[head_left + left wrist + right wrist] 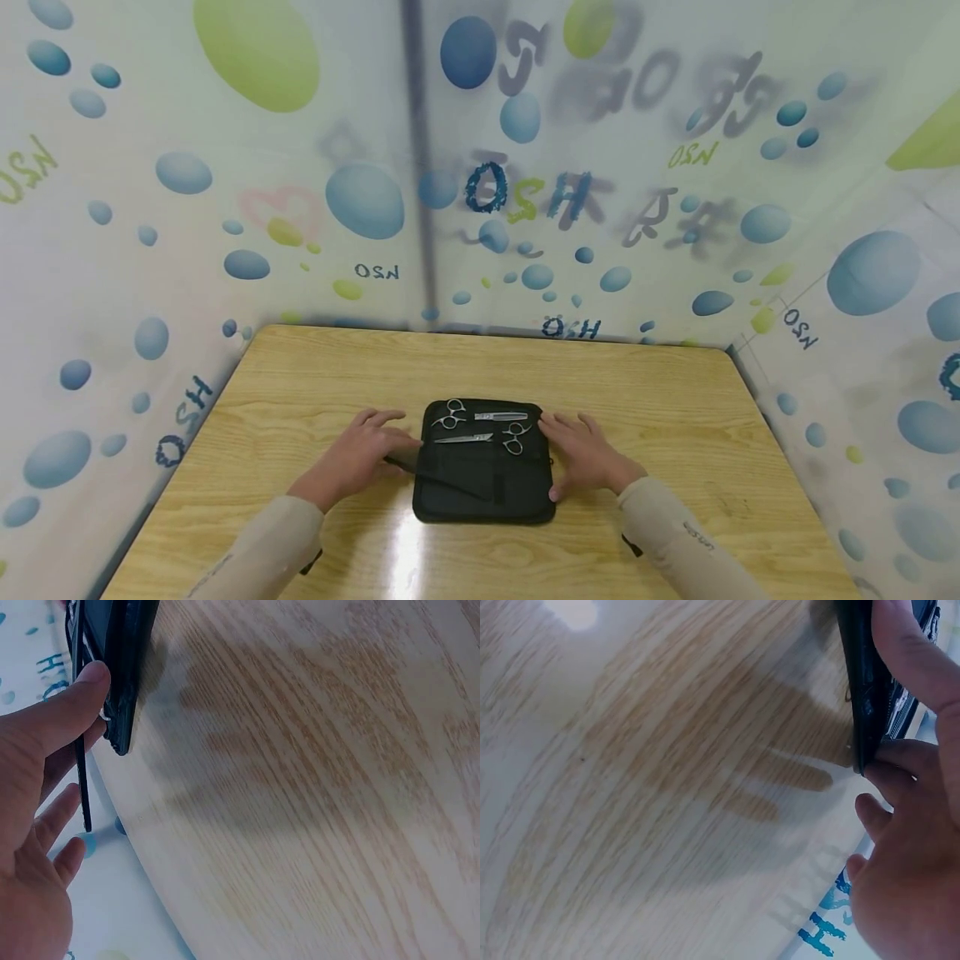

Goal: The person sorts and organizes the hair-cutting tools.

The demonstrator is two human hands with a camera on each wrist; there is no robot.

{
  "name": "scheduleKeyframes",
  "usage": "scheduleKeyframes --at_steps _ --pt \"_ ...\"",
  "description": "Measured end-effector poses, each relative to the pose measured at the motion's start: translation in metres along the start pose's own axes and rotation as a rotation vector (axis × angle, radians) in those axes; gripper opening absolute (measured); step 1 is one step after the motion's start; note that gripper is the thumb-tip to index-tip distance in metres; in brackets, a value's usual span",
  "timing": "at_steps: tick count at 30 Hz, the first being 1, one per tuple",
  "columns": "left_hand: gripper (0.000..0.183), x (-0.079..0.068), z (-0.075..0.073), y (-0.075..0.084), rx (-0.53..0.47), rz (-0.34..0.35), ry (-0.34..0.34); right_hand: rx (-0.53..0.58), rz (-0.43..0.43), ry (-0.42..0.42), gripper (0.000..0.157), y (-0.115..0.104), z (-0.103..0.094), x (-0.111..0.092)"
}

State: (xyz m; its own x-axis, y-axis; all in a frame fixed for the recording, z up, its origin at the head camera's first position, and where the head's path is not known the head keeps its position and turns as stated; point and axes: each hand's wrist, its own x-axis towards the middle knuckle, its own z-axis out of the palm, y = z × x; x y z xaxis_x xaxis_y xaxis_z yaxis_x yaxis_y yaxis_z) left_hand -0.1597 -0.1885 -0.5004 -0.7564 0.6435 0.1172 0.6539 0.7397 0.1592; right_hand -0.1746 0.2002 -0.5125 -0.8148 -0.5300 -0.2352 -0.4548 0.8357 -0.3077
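A black zip case (525,479) lies opened out flat on the wooden table. Silver scissors (465,437) and silver thinning shears (501,416) lie across its upper half. My left hand (365,454) is at the case's left side, pinching one end of a thin black comb (84,784) between thumb and fingers. The comb slants over the case's lower half; its teeth cannot be made out. My right hand (588,454) holds the case's right edge, with the thumb near the front and the fingers at the back corner, as the right wrist view also shows.
The wood-grain table (637,383) extends around the case on all sides. Pale curtains (360,292) with blue and green dots hang behind the table and along both sides. A bright reflection falls on the tabletop in front of the case.
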Motion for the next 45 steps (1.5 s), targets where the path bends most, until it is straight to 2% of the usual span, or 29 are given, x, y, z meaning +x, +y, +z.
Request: scheduleKeyframes --at_steps 7,15,21,30,38,45 --pt "0.047 0.0 0.001 0.002 -0.003 -0.006 -0.031 -0.027 -0.002 -0.035 0.119 0.002 0.007 -0.001" --pt "0.045 0.0 0.005 0.004 -0.001 0.003 -0.025 -0.064 -0.005 -0.025 0.119 0.001 0.011 -0.001" --pt "0.042 0.001 0.009 0.009 -0.03 -0.009 -0.048 -0.091 0.004 -0.024 0.119 0.0 0.013 -0.002" --pt "0.038 0.005 0.018 0.012 -0.008 0.046 0.02 -0.093 0.002 -0.026 0.119 -0.002 0.011 -0.002" --pt "0.039 0.01 0.021 0.017 -0.023 0.028 -0.024 -0.079 0.004 -0.031 0.117 -0.004 0.01 -0.003" --pt "0.037 0.014 0.026 0.023 -0.037 0.056 -0.01 -0.097 0.013 -0.025 0.119 -0.004 0.012 -0.002"
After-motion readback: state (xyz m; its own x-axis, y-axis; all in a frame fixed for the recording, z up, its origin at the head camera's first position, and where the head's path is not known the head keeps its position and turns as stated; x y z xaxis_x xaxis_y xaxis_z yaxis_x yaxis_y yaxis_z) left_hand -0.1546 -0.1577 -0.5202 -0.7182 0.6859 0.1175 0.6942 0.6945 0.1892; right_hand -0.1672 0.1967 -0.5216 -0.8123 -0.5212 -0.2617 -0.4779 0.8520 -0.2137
